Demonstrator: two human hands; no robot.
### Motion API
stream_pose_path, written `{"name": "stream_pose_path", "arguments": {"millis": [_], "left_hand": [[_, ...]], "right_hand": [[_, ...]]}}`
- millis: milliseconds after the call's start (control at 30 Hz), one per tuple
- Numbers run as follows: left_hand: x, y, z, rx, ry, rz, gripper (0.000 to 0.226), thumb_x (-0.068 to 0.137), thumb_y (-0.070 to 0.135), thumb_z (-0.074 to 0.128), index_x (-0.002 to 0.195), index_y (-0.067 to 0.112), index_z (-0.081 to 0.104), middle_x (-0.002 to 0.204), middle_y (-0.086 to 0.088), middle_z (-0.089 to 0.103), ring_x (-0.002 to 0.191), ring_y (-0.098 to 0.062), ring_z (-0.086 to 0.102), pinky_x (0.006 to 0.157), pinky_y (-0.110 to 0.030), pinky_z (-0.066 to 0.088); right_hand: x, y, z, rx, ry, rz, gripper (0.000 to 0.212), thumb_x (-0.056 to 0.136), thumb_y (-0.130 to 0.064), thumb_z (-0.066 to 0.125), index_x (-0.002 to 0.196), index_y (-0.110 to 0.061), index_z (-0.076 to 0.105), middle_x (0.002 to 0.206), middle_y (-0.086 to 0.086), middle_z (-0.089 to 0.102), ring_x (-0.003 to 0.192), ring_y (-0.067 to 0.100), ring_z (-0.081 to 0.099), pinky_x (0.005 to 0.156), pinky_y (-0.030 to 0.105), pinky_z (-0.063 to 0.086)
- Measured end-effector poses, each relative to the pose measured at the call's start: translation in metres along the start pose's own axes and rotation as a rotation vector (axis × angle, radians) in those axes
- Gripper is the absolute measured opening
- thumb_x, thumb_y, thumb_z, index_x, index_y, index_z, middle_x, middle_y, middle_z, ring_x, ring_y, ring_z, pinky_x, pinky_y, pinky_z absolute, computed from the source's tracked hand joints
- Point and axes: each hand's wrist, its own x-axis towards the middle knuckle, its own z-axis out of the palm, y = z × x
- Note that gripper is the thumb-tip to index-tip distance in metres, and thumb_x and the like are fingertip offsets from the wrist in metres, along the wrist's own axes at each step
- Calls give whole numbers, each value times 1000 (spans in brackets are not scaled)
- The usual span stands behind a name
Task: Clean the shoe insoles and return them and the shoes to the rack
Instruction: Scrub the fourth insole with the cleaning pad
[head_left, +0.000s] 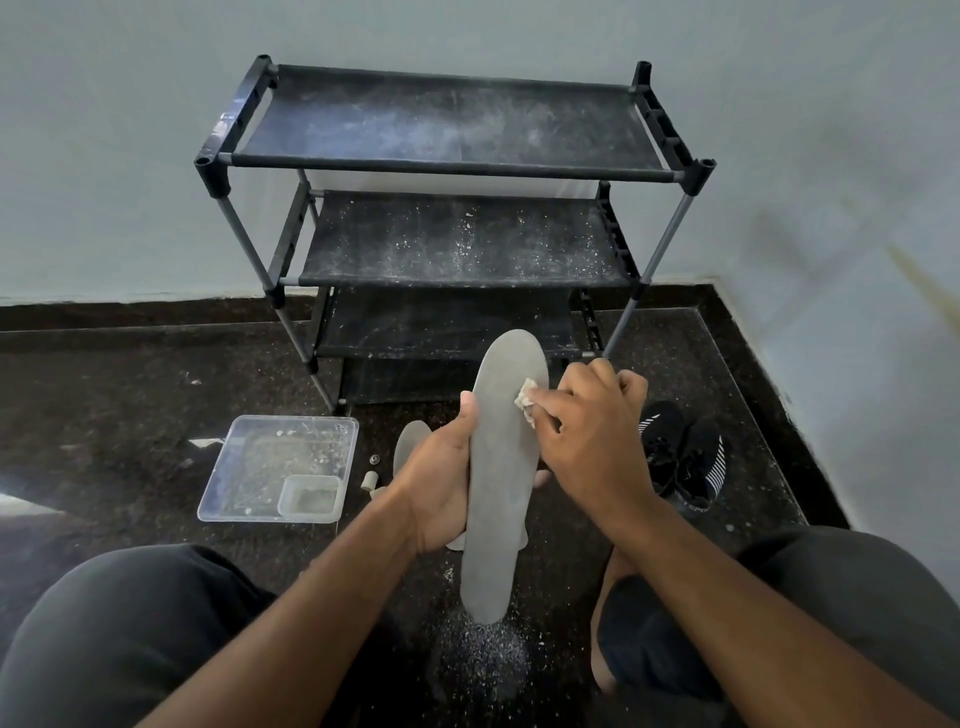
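Between the hands: a grey insole (496, 467) held up lengthwise, toe end pointing away toward the rack, heel end down near the knees.
Left hand (441, 483): fingers curled round the left edge and underside of the insole at its middle, thumb lying up along that edge; it grips the insole.
Right hand (587, 431): fingers curled, pinching a small pale cloth (525, 399) and pressing it on the upper right part of the insole.
Second insole (410, 449): grey, lying on the floor just behind the left hand, mostly hidden by it.
Shoes (683, 454): a black pair with white stripes, side by side on the floor just right of the right hand.
Rack (452, 166): black, with dark fabric shelves, beyond both hands against the pale wall; the shelves are dusted with white specks.
Tray (249, 467): clear plastic, on the floor to the left of the left hand, with a small clear tub (310, 496) in its near right corner.
Small bits: a pale cylinder (370, 480) and a small round piece (374, 459) on the floor between the tray and the left hand; what they are cannot be told.
Floor (130, 415): dark speckled stone; pale dust (483, 654) lies scattered under the heel end of the held insole.
Person: bare forearms reach forward; knees in dark cloth sit low at either side.
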Motion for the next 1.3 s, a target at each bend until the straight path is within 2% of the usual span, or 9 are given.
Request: {"name": "stream_pose_path", "arguments": {"millis": [67,267,433,600,667,800,967,1133,1300], "left_hand": [[0,0,-2,34,-5,-11,68,104,64,32,139,15,64,134,-17,69,125,-39,65,106,-52,53],[4,0,-9,-39,56,12,72,104,64,31,135,8,67,120,-17,73,95,-26,74,79,-41,64],[4,3,-6,1,50,10,72,104,64,30,136,10,64,122,-21,74,95,-30,76,78,-40,65],[5,2,-14,45,94,23,74,102,68,30,129,12,71,109,-14,76,85,-24,75,71,-41,62],[4,3,-12,45,110,28,74,103,67,30,129,10,70,110,-15,77,85,-25,75,74,-41,62],[3,6,-9,41,88,27,76,103,67,27,135,10,65,123,-22,73,102,-30,74,95,-45,59],[-1,4,-4,-61,8,-23,73,104,65,30,138,11,66,131,-21,69,105,-32,72,104,-49,54],[-1,2,-6,-50,-13,-37,72,106,63,27,134,10,67,111,-15,75,91,-25,75,78,-39,63],[1,-5,-1,-3,-53,-46,73,106,65,31,127,9,73,110,-20,69,85,-31,65,86,-44,53]], "right_hand": [[1,2,-1,23,15,28,12,93,-24,69,86,-21,78,74,-7,47,80,15,43,82,36,30],[-4,-10,1,248,-336,-181,15,90,-44,66,97,-38,78,73,-14,42,81,8,35,80,38,28],[9,5,-5,173,-94,4,12,88,-23,74,94,-31,79,74,-10,45,79,14,42,80,37,28],[-12,-13,3,248,-290,-202,20,94,-44,61,92,-35,79,73,-13,38,80,10,34,79,35,26],[-7,-8,3,196,-249,-173,16,91,-44,66,89,-35,79,72,-14,38,79,8,34,78,35,28],[5,3,-6,243,-37,-28,6,84,-17,78,82,-21,79,63,-27,29,85,-18,43,79,24,20],[-1,1,2,171,-18,63,3,85,-22,77,84,-24,79,68,-7,44,74,14,42,74,42,38],[-11,-20,3,293,-196,-165,14,91,-40,67,87,-33,79,72,-14,39,78,10,37,76,37,32],[4,-4,2,247,-25,76,3,85,-28,77,86,-29,80,73,-8,43,79,14,41,76,42,37]]}}
